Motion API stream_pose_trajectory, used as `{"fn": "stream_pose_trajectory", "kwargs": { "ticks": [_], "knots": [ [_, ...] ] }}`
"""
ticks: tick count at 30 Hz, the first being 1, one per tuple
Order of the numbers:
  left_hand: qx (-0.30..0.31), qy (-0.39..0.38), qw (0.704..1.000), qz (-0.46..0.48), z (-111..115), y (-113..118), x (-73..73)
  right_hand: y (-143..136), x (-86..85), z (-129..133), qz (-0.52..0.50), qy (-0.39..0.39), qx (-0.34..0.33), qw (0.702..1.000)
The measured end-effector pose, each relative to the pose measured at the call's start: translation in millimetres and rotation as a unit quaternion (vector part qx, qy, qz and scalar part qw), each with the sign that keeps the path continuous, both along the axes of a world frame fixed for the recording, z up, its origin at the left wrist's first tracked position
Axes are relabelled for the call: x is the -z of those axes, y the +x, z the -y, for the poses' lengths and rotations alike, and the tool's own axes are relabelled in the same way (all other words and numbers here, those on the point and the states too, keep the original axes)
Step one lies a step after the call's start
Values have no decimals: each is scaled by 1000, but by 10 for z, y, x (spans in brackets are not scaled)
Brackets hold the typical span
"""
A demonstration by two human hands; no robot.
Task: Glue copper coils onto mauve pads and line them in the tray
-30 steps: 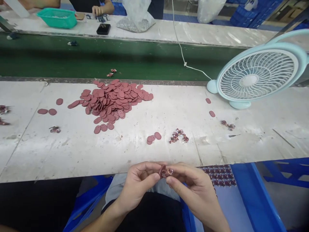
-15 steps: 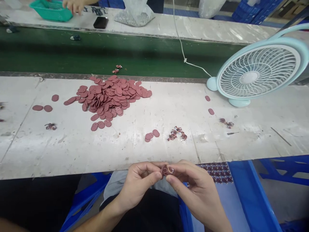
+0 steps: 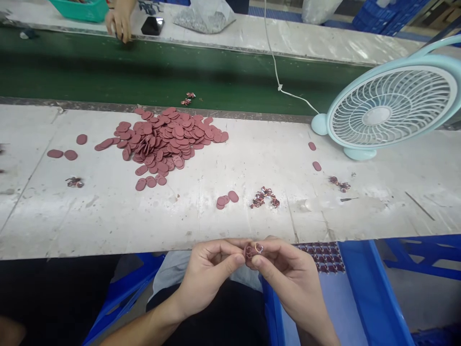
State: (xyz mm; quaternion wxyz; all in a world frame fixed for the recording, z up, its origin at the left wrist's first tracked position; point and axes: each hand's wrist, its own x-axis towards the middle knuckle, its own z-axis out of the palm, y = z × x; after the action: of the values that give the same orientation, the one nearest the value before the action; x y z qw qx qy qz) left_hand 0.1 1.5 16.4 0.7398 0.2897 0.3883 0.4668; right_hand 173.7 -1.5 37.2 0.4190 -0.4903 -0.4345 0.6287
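Item, in the grip: one small dark-red piece (image 3: pixel 248 253) with a shiny, pale-and-orange loop (image 3: pixel 259 248) at its right end, pinched between both hands, just beyond the lap and near the table's front edge. Where one part ends and another begins is hidden by the fingers.

Left hand (image 3: pixel 207 274): thumb and forefinger closed on the piece's left side. Right hand (image 3: pixel 297 278): thumb and forefinger closed on the looped end.

Handling, as judged: steady the piece with the left, make small, even movements with the right, and leave the loop visible; pressing hard on so slight a part could bend it. Over the table, a slip would be easier to recover.

Ahead, on the white, stained tabletop (image 3: pixel 162 221): a cluster of dark-red pieces with shiny metal (image 3: pixel 257 200); just left of it, a few flat red oval discs (image 3: pixel 233 196); farther left, a broad heap of like discs (image 3: pixel 165 139).

Right, below table level: a blue plastic crate (image 3: pixel 376 288), dark-red pieces in rows (image 3: pixel 328 258) inside.
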Motion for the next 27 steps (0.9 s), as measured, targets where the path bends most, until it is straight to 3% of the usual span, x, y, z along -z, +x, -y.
{"fn": "stream_pose_trajectory", "kwargs": {
  "ticks": [13, 17, 20, 23, 25, 26, 27],
  "knots": [
    [-27, -2, 999, -29, -13, 63, -30, -24, 57, -2, -29, 9, 36, 999],
    [-31, 6, 999, -30, -16, 104, -75, -25, 120, -27, -108, 2, 75, 991],
    [-12, 52, 997, -57, -104, 27, -153, 3, 169, -77, -194, -45, 97, 975],
    [-6, 133, 972, -196, -493, -170, -290, 80, 185, -140, -256, -108, 124, 953],
    [-11, 191, 922, -338, -988, -310, -392, 140, 186, -181, -264, -118, 147, 946],
    [-15, 212, 889, -406, -1297, -365, -436, 163, 190, -200, -246, -101, 156, 951],
    [-30, 221, 874, -432, -1632, -404, -469, 179, 199, -214, -219, -72, 160, 960]
  ]
}}
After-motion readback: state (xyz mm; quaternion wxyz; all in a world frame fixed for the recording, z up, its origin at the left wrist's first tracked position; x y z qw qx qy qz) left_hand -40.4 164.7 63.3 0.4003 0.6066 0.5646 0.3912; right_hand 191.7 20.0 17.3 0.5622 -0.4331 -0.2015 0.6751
